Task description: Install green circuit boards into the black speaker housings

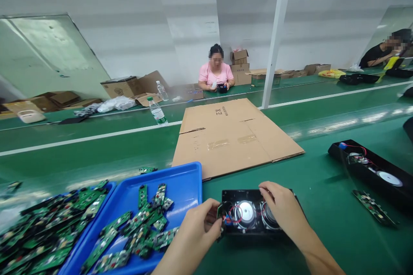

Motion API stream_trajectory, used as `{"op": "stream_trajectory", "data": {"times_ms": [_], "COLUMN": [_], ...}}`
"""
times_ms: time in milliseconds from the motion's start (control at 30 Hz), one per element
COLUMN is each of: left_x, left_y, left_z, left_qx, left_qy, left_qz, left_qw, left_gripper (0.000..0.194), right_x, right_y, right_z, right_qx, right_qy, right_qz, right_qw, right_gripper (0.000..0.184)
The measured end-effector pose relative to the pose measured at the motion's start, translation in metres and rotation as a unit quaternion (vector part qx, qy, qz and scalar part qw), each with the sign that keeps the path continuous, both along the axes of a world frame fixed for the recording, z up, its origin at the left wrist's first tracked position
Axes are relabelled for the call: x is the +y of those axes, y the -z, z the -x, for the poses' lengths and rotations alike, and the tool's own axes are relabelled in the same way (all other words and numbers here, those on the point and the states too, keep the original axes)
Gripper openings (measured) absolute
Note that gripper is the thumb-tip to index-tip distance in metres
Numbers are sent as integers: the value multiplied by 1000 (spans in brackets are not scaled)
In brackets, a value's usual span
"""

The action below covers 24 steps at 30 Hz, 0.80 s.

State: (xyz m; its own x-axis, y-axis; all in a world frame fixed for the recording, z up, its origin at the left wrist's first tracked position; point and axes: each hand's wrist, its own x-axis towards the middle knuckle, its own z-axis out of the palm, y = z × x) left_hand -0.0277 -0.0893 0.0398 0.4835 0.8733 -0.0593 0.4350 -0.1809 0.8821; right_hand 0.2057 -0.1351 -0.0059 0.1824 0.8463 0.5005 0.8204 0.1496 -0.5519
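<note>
A black speaker housing (258,227) lies on the green bench in front of me, its inner side facing up. Two round speaker drivers with silver-white backs, one of them the left driver (245,213), sit in it among red and blue wires (235,215). At the housing's left end, my left hand (200,223) pinches a small green circuit board (220,211), tilted on edge beside the wires. My right hand (282,206) reaches over the right driver, fingers curled and fingertips at the far rim of the housing. It partly hides that driver and the right end.
Blue trays (199,180) of loose circuit boards stand at left. Flattened cardboard (232,137) lies ahead. At right are another open speaker housing (371,167) and a single circuit board (374,208). A water bottle (158,112) stands beyond; a co-worker (216,71) sits across.
</note>
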Motion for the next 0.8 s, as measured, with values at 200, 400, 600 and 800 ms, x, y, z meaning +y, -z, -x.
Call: {"op": "stream_trajectory", "data": {"times_ms": [200,400,600,800], "left_x": [-12,-18,-18,-11], "left_y": [1,11,27,37], "left_z": [-9,-34,-39,-35], "left_qx": [13,-179,-203,-198], "left_qy": [75,25,-75,-95], "left_qz": [124,273,178,138], "left_qw": [989,945,960,966], "left_gripper": [10,39,42,42], "right_x": [-3,-1,7,8], "right_y": [10,21,26,14], "right_z": [-21,-16,-17,-1], "right_qx": [-85,-131,-144,-68], "right_qy": [25,111,87,-26], "right_qz": [122,105,53,8], "right_qw": [989,980,984,997], "right_gripper": [18,18,28,26]}}
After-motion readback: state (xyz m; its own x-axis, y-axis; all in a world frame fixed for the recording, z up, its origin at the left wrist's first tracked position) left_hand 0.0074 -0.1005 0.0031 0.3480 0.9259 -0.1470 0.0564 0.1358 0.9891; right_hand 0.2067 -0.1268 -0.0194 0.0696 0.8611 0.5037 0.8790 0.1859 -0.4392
